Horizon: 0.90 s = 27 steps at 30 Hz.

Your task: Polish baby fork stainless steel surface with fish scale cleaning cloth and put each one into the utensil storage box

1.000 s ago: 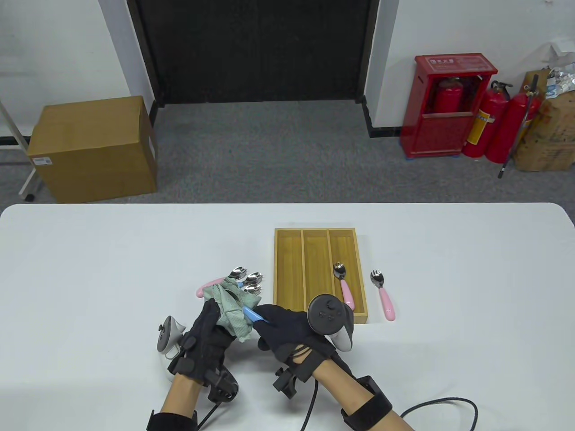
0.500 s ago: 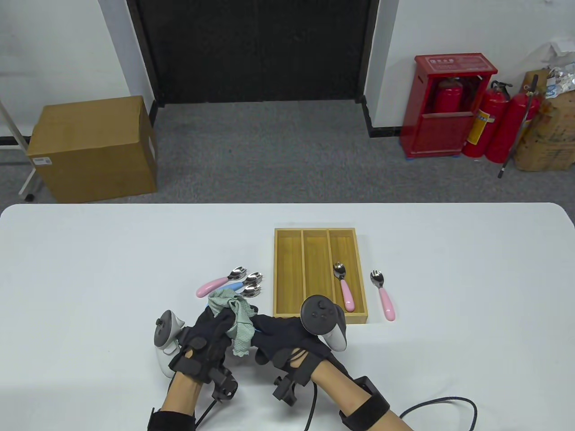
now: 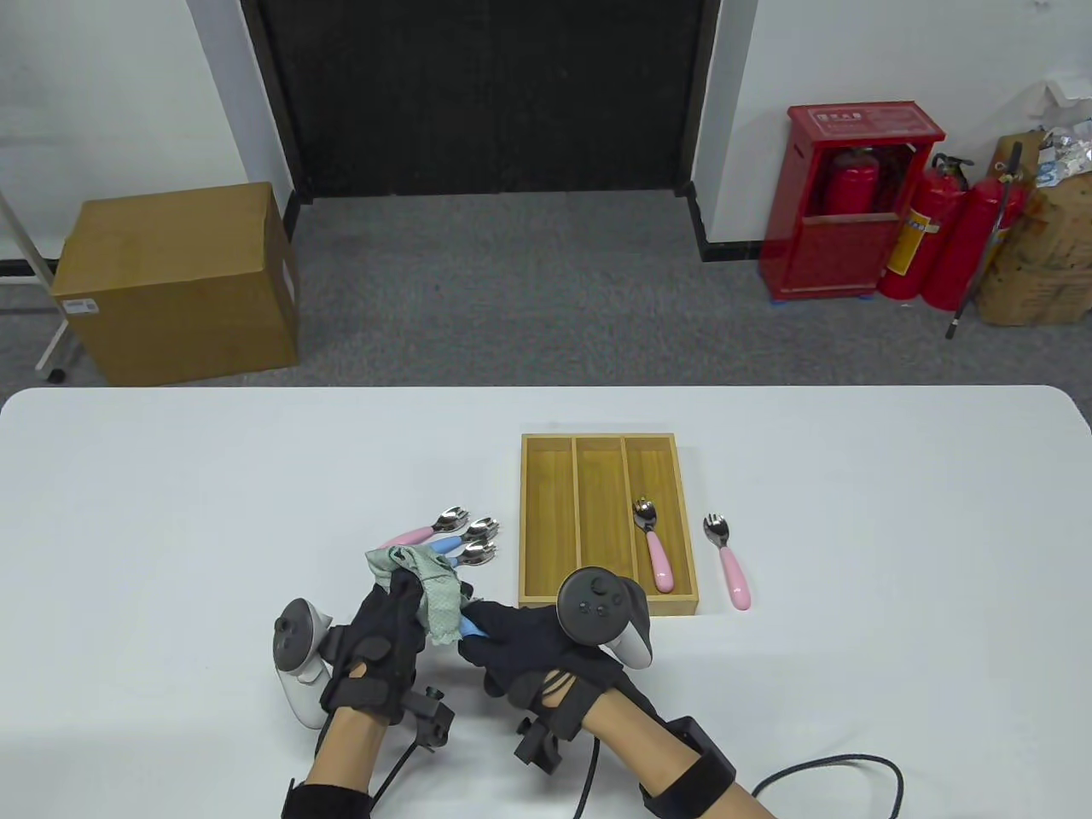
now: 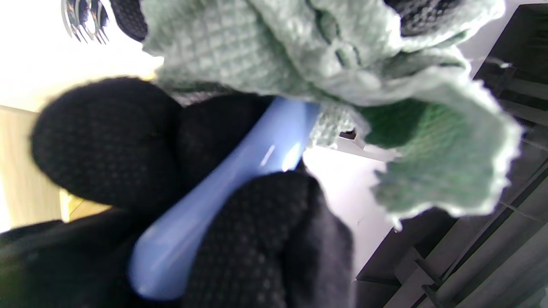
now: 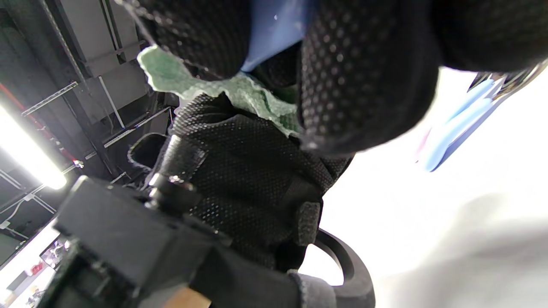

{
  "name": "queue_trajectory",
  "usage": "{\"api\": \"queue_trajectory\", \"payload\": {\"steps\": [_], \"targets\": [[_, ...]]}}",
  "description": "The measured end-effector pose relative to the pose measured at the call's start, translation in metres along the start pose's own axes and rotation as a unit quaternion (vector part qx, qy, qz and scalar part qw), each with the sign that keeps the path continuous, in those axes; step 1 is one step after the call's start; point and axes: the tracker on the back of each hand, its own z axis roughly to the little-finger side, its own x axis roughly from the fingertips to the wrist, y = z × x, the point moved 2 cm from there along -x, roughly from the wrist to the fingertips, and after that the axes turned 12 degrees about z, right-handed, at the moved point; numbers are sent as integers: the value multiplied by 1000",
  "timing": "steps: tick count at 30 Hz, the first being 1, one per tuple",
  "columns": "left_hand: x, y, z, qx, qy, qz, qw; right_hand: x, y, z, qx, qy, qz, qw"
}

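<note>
Hands [image 3: 444, 631] shifted left, cloth [image 3: 422, 589] rewrapping fork [image 3: 470, 629]

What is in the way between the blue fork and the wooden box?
Nothing visible. The right hand holds the blue fork by its handle beside the wooden box, with bare table between; the box's left and middle slots are empty.

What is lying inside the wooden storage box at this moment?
Inside the wooden storage box, one pink-handled fork lies in the right compartment, head pointing away. The middle and left compartments show bare wood. The right hand covers part of the box's near edge.
</note>
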Motion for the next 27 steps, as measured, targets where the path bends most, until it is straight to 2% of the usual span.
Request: {"api": "queue_trajectory", "payload": {"steps": [8, 12, 16, 22, 27], "targets": [[2, 4, -1, -4, -3, -20, 1000, -1, -5, -4, 4, -2, 14, 1000], [3, 5, 1, 4, -4, -18, 1000, 0, -5, -4, 8, -2, 13, 1000], [1, 2, 2, 28, -5, 8, 1000, -1, -8, -2, 7, 2, 24, 1000], [1, 3, 8, 42, 0, 0, 999, -1, -10, 4, 2, 11, 24, 1000], [8, 10, 10, 29, 18, -48, 998, 0, -10, 6, 6, 14, 20, 1000]]}}
